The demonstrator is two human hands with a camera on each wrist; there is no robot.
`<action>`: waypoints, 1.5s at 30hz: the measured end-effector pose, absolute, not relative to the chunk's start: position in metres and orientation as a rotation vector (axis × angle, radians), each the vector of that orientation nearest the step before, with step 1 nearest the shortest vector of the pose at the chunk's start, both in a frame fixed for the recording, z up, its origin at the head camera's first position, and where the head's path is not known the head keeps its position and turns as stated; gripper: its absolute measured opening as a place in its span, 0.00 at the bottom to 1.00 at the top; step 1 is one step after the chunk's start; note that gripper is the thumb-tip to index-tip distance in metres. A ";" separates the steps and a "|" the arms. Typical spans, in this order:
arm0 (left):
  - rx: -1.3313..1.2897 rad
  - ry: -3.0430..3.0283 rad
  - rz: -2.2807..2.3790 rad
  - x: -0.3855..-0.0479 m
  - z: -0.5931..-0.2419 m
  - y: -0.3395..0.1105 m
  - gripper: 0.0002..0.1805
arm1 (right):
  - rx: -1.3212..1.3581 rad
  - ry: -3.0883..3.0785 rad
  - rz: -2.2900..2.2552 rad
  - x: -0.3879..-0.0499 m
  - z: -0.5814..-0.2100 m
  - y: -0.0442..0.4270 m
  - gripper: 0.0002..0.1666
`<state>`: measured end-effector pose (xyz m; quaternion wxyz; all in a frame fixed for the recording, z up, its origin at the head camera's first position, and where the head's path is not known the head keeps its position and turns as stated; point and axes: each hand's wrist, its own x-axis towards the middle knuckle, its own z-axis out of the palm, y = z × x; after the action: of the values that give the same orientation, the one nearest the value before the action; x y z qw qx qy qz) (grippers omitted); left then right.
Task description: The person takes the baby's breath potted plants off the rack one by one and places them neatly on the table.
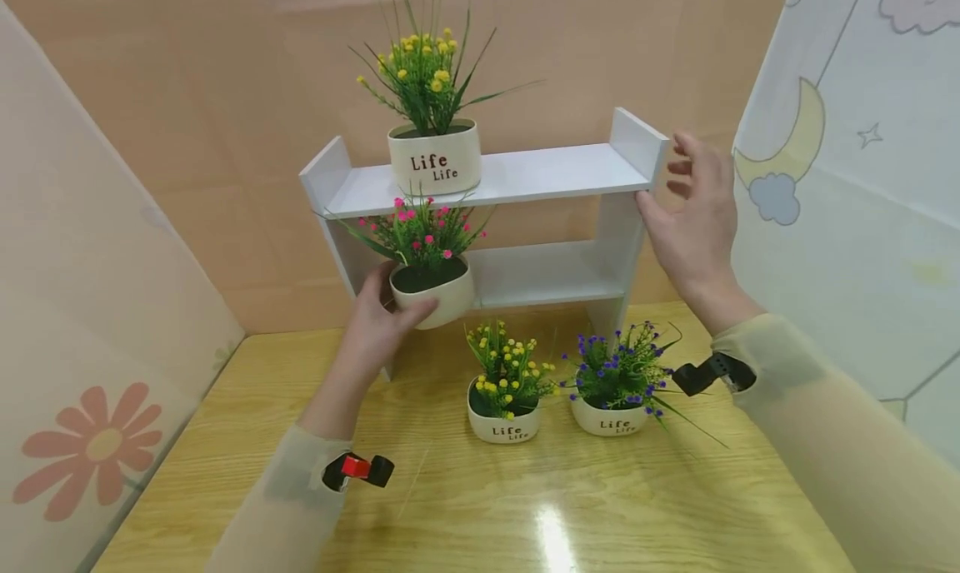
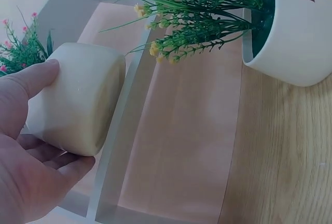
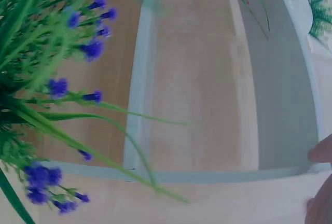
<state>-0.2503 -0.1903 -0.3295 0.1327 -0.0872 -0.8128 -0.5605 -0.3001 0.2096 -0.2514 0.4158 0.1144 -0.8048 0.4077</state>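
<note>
My left hand (image 1: 378, 319) grips a white pot of pink flowers (image 1: 438, 294), thumb on the front and fingers round the far side. The pot is raised and tilted in front of the left part of the white shelf (image 1: 555, 169), near its middle board. The left wrist view shows the held pot's bare side and base (image 2: 78, 97). On the shelf's right end, my right hand (image 1: 697, 215) holds the side panel at its upper corner, thumb on the front edge and fingers by the outer face. Only part of that hand (image 3: 321, 182) shows in the right wrist view.
A "Life" pot of yellow flowers (image 1: 435, 161) stands on the top board, left of middle. On the wooden table (image 1: 450, 506), before the shelf, stand a yellow-flowered pot (image 1: 504, 427) and a purple-flowered pot (image 1: 611, 419). Patterned cloth walls (image 1: 90, 306) rise at both sides.
</note>
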 end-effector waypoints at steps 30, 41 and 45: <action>-0.387 -2.364 -1.645 -0.237 -0.338 -0.219 0.50 | 0.680 -2.035 0.402 -0.297 -0.257 0.185 0.26; -0.388 -2.399 -1.608 -0.226 -0.341 -0.224 0.49 | 0.643 -2.045 0.408 -0.294 -0.253 0.184 0.22; -0.383 -2.414 -1.594 -0.227 -0.338 -0.224 0.50 | 0.635 -2.049 0.405 -0.295 -0.253 0.184 0.21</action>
<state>-0.2265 -0.2241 -0.3381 0.1114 -0.1304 -0.8222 -0.5427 -0.2947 0.1843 -0.2532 0.4612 0.2581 -0.8328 0.1647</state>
